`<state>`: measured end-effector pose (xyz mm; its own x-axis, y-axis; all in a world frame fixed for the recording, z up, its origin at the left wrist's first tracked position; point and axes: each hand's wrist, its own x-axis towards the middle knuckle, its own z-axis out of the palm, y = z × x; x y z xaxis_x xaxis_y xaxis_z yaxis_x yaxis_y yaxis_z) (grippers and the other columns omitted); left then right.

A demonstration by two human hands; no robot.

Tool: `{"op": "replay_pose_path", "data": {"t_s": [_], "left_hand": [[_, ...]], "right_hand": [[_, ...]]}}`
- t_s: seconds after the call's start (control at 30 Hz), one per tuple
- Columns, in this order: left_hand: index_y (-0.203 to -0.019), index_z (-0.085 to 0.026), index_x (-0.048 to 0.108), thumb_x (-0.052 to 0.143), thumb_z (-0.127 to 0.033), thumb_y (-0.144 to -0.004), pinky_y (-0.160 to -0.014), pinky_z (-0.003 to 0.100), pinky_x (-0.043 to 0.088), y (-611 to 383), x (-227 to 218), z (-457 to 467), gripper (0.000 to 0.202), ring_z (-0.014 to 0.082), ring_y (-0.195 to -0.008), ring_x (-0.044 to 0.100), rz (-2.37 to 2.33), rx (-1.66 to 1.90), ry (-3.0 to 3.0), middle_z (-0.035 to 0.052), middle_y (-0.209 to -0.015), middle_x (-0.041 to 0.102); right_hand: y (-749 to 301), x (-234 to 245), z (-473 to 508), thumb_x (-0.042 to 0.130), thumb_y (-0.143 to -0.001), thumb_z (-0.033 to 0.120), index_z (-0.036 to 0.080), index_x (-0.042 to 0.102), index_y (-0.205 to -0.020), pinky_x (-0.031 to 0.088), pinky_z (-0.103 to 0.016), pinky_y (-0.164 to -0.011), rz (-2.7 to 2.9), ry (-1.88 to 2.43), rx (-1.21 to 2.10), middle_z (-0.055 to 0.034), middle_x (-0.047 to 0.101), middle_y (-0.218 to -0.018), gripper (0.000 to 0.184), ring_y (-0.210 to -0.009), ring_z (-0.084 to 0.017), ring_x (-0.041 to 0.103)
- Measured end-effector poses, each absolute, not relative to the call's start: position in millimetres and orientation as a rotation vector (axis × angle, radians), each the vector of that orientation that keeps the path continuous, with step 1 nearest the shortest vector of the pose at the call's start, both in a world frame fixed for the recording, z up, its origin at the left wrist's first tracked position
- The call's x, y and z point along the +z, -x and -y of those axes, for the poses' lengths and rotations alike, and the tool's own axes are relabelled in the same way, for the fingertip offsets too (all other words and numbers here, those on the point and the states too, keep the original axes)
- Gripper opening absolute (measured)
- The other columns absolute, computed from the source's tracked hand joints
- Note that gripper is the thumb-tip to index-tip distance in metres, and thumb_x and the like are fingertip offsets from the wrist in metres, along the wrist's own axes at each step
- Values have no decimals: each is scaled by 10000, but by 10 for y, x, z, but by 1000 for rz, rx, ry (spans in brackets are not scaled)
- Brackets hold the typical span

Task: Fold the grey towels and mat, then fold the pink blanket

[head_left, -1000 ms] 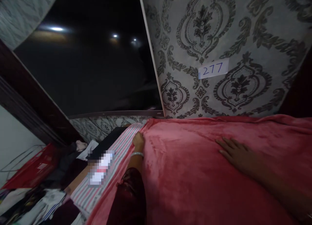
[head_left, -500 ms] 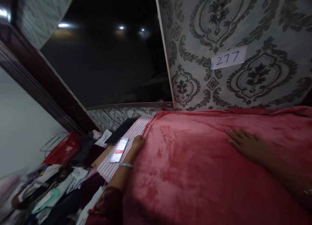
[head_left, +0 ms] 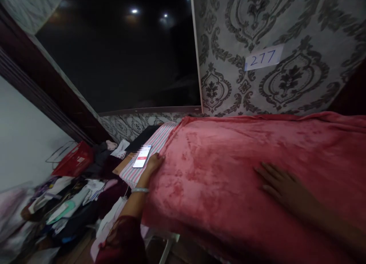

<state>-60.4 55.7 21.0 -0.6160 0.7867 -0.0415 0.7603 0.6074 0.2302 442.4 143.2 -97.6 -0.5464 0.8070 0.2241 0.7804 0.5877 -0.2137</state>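
A plush red blanket (head_left: pixel 211 168) lies spread over a raised surface, with a few creases along its far edge. At its left edge is my left hand (head_left: pixel 155 163), its fingers curled over the blanket's border and closed on it. My right hand (head_left: pixel 281 182) rests flat on the right part of the blanket, fingers stretched out and palm down. Beside my left hand, a lit phone (head_left: pixel 142 157) lies on a striped cloth (head_left: pixel 162 136) that runs along the blanket's left side.
A large dark television screen (head_left: pixel 128 58) and a patterned wall with a paper marked 277 (head_left: pixel 264 57) stand behind. Piled clothes (head_left: pixel 71 207) and a red bag (head_left: pixel 76 159) are at the left. A pale metal leg (head_left: pixel 167 248) shows under the blanket's near edge.
My right hand has slid toward me across the blanket, and my left hand has come slightly nearer along its edge. The view has shifted, and the blanket's near edge now shows.
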Motion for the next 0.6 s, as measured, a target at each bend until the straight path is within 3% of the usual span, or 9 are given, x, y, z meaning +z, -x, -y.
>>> {"op": "replay_pose_path", "data": {"t_s": [0.13,0.27,0.4,0.47,0.53,0.6], "left_hand": [[-895,-165,659,505,-370,-924,-694,284,420,565,145,-53,258,221,-861,659,-2742,204,-1292,106,-930,727],[-960,-179,629,401,-353,-962,-709,320,423,504,158,160,287,276,-968,666,-2856,154,-1261,150,-1021,721],[-934,-160,622,353,-360,-958,-704,363,460,476,195,197,336,329,-956,684,-2876,106,-1313,206,-996,721],[-893,-162,617,323,-360,-948,-701,375,490,524,179,154,358,316,-871,700,-2870,101,-1396,191,-908,724],[-952,-162,619,273,-411,-942,-694,415,524,585,121,-16,427,308,-766,699,-2904,160,-1531,175,-883,719],[-1147,-135,598,264,-398,-919,-796,462,549,552,30,-343,483,327,-892,705,-2813,242,-1841,191,-1030,715]], "right_hand": [[-4610,-1139,-885,349,-901,568,363,462,-1481,268,-600,-1185,2575,1167,185,-19,422,-1532,625,-1428,-317,365],[-4628,-1207,-591,429,-901,549,397,450,-1480,265,-633,-1173,2610,1096,226,-7,378,-1551,599,-1435,-327,347],[-4561,-1045,-441,454,-942,502,368,424,-1496,260,-637,-1168,2604,1107,295,-44,345,-1565,571,-1447,-327,319],[-4541,-853,-372,454,-957,505,350,373,-1521,267,-624,-1169,2627,1090,388,-58,312,-1577,591,-1459,-323,287],[-4551,-614,-326,429,-966,523,380,293,-1544,250,-596,-1187,2653,1065,474,-18,255,-1595,611,-1475,-294,240],[-4615,-370,-321,409,-960,530,470,198,-1542,224,-548,-1209,2656,1087,500,72,213,-1592,622,-1484,-233,211]]}}
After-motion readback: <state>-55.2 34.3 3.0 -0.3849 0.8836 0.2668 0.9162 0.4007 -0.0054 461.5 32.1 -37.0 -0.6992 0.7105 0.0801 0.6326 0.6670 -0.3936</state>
